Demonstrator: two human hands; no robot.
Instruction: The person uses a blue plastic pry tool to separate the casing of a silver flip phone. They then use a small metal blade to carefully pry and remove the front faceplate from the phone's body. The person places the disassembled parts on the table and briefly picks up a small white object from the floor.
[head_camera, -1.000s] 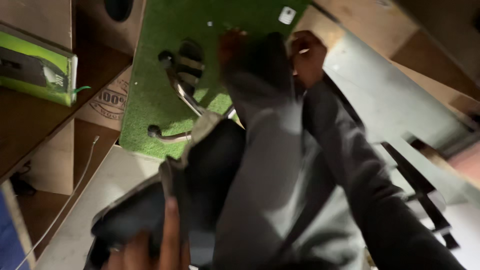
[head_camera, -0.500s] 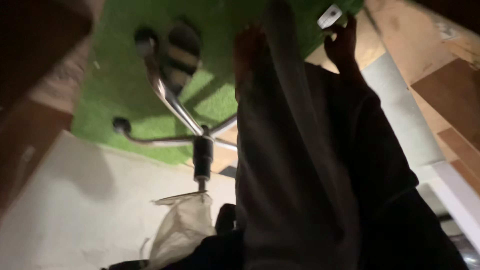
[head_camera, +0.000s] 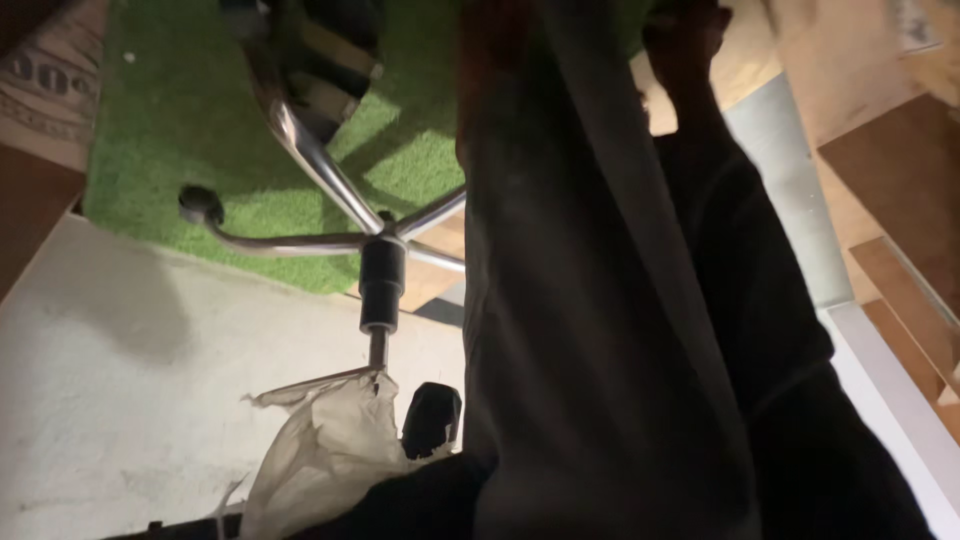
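A long dark grey fabric garment (head_camera: 590, 330) is hanging stretched out lengthwise, running from the top edge down past the bottom.

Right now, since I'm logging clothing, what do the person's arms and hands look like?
The right arm wears a dark, loose long sleeve down to the wrist; the right hand is ungloved. The left hand shows only dimly, also ungloved; its sleeve is hidden.

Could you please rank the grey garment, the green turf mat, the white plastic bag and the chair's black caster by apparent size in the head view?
1. grey garment (nearest the camera)
2. green turf mat
3. white plastic bag
4. black caster
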